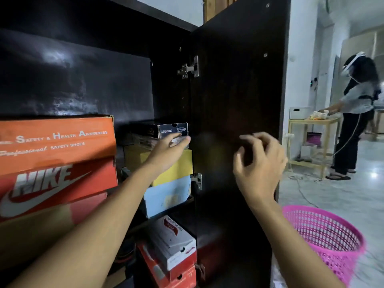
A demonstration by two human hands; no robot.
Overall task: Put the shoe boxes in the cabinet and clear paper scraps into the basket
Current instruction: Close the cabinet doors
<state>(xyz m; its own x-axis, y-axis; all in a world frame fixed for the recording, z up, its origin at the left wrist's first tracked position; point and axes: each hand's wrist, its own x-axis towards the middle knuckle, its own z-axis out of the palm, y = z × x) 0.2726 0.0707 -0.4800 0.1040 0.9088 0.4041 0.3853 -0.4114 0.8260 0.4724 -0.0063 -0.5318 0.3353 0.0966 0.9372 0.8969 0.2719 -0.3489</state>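
Observation:
Inside the dark cabinet (pixel 172 80) a black Skechers shoe box (pixel 164 130) tops a stack over a yellow box (pixel 182 165) and a pale blue box (pixel 166 196). My left hand (pixel 166 152) reaches to the front of the black box, fingertips touching it, holding nothing. My right hand (pixel 259 163) hovers in front of the open cabinet door (pixel 239 80), fingers loosely curled and empty. On the left sit an orange safety-shoes box (pixel 56 140) and a red Nike box (pixel 52 183). A pink mesh basket (pixel 332 242) stands on the floor at the right.
On the lower shelf a white Skechers box (pixel 172 240) lies on a red box (pixel 166 273). Behind the door, another person (pixel 355 113) stands at a small wooden table (pixel 311 123). A cable runs across the tiled floor (pixel 332 192).

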